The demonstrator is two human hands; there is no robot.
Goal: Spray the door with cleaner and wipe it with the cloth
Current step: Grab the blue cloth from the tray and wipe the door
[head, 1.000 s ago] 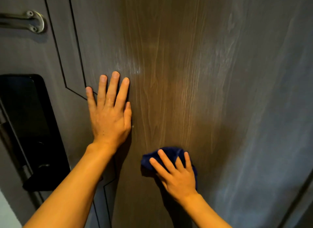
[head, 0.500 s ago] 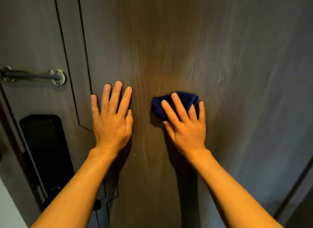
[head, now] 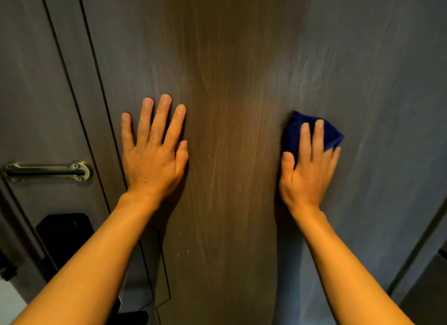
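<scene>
A dark wood-grain door [head: 232, 58] fills the view, with faint wet streaks down its middle. My right hand [head: 307, 170] presses a dark blue cloth [head: 294, 131] flat against the door, right of centre; the cloth shows above and beside my fingers. My left hand [head: 152, 153] lies flat on the door, fingers spread, holding nothing, left of centre. No spray bottle is in view.
A metal latch bar [head: 48, 171] is fixed to the door at the left. Below it sits a black lock panel [head: 65, 237]. Thin black inlay lines [head: 96, 87] run down the door's left side. The door's right edge and frame [head: 420, 247] show at lower right.
My right hand slid the cloth up the door and then to the right. The view tilted upward, so the latch and lock panel sit lower. My left hand stayed flat on the door.
</scene>
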